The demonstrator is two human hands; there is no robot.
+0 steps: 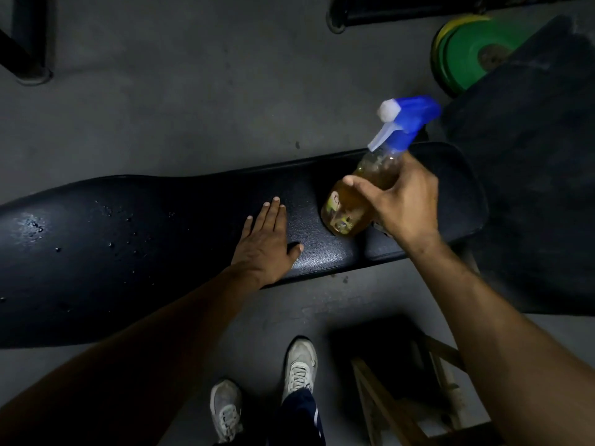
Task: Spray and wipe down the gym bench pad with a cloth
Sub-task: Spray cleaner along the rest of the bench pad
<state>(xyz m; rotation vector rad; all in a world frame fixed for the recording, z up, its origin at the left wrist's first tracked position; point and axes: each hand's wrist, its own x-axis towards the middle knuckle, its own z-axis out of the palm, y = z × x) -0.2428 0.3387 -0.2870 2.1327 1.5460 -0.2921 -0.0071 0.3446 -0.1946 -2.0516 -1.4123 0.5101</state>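
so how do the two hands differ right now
The left hand lies flat on the bench pad, fingers straight, holding nothing. The right hand is raised above the pad, its fingers curled round the spray bottle, which is tilted with its nozzle pointing left. Both are bare and over the pad.

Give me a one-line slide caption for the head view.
Right hand grips an amber spray bottle over the droplet-speckled black bench pad; left hand rests flat on it.
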